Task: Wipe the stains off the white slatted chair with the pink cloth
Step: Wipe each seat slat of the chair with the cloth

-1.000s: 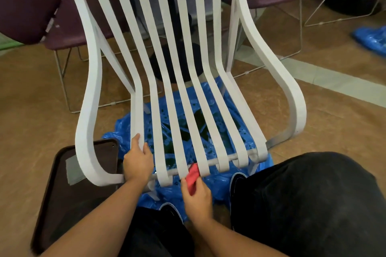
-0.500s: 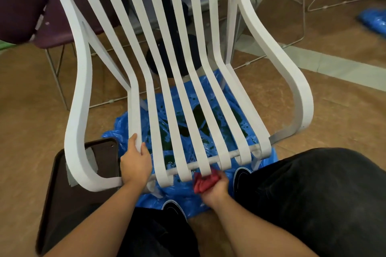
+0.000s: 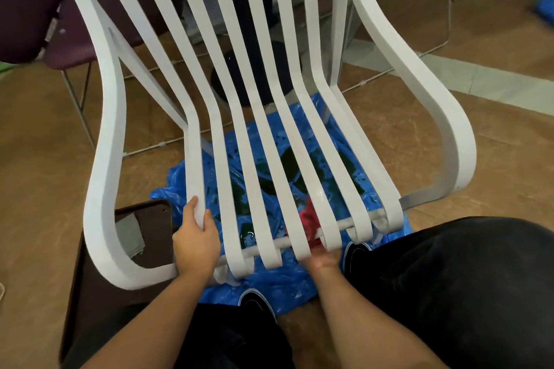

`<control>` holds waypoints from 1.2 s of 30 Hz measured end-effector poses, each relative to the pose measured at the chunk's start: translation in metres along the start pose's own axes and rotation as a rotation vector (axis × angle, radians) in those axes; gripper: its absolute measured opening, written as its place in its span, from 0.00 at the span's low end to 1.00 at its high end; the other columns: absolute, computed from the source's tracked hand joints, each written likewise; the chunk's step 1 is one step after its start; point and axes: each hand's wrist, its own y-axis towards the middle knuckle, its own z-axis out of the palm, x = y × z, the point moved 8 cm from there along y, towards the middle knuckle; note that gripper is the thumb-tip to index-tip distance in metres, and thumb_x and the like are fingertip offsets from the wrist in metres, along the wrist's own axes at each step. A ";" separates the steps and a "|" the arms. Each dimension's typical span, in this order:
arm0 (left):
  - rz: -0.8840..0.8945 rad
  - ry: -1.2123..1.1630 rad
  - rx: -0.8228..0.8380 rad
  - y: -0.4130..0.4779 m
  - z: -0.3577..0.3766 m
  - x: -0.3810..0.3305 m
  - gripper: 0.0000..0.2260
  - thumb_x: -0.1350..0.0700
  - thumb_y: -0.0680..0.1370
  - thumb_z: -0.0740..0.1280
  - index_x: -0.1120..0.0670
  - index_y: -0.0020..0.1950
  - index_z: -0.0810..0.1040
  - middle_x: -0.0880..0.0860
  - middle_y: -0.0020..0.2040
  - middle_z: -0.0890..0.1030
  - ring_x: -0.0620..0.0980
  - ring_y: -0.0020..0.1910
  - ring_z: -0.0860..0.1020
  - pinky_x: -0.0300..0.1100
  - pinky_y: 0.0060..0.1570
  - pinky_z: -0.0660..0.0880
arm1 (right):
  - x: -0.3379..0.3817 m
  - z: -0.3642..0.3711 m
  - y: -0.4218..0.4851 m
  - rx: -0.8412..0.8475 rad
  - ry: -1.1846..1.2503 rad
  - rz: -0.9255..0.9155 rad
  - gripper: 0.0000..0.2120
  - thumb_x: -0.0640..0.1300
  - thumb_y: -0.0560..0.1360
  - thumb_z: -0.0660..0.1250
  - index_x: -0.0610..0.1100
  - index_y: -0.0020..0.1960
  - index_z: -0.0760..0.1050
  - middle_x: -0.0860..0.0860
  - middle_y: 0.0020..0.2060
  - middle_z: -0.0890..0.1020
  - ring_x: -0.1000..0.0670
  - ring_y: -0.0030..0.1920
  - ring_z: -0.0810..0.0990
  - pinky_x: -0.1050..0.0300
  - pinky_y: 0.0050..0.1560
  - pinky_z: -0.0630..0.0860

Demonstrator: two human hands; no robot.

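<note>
Nearest to me are black trousers (image 3: pixel 449 293) and two bare forearms reaching forward. I have the left hand (image 3: pixel 196 241) gripping the front end of the leftmost slat (image 3: pixel 195 165) of the white slatted chair (image 3: pixel 102 159). Its thumb is on the slat's outer edge and its fingers curl over the inner one.

The right hand (image 3: pixel 323 260) sits just under the curled front tips of the middle slats. I cannot see its fingers behind them, but it holds the pink cloth (image 3: pixel 308 217). The cloth pokes up between two slats at the round crossbar (image 3: pixel 349 222) and touches the slat on its right.

The toes of my black shoes (image 3: pixel 257 299) rest on a crumpled blue plastic sheet (image 3: pixel 269 281), which is spread on the floor (image 3: pixel 45 174) under the seat. Dark green puddles (image 3: pixel 289 159) lie on the sheet. To the left, a dark brown tray (image 3: pixel 96 293) lies on the floor beneath the chair's left arm, with a grey scrap (image 3: pixel 132 234) on it.

Farther off, seen through the backrest slats, stands a black pedestal base (image 3: pixel 257 75). Purple chairs (image 3: pixel 27 9) on thin wire legs stand to the left, and at the far right edge there is a blurred blue shape (image 3: pixel 545 9).
</note>
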 end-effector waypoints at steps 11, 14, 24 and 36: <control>0.003 -0.017 -0.020 0.001 -0.001 -0.001 0.20 0.47 0.83 0.62 0.43 0.75 0.67 0.52 0.48 0.80 0.52 0.44 0.78 0.45 0.45 0.74 | 0.009 -0.018 0.023 -0.122 -0.199 0.060 0.14 0.50 0.81 0.61 0.43 0.49 0.81 0.45 0.43 0.83 0.44 0.43 0.82 0.47 0.50 0.81; 0.009 0.000 -0.028 0.001 -0.002 -0.001 0.20 0.46 0.83 0.61 0.42 0.75 0.67 0.53 0.48 0.80 0.53 0.45 0.78 0.48 0.47 0.77 | -0.007 -0.029 0.047 -0.075 -0.381 0.129 0.13 0.43 0.84 0.56 0.41 0.57 0.79 0.38 0.61 0.80 0.38 0.52 0.84 0.42 0.52 0.83; 0.014 0.003 -0.020 0.002 0.000 -0.001 0.20 0.46 0.83 0.61 0.42 0.75 0.66 0.52 0.47 0.79 0.53 0.45 0.77 0.47 0.46 0.76 | -0.022 -0.004 -0.004 0.082 -0.351 0.153 0.24 0.55 0.81 0.59 0.39 0.65 0.80 0.38 0.62 0.81 0.35 0.62 0.81 0.32 0.66 0.73; 0.014 -0.010 0.004 0.002 -0.001 -0.001 0.20 0.47 0.83 0.61 0.43 0.76 0.66 0.54 0.46 0.82 0.52 0.41 0.80 0.45 0.42 0.76 | 0.028 -0.010 -0.006 -0.061 -0.208 -0.137 0.20 0.56 0.81 0.58 0.47 0.63 0.79 0.48 0.49 0.86 0.37 0.53 0.82 0.38 0.59 0.78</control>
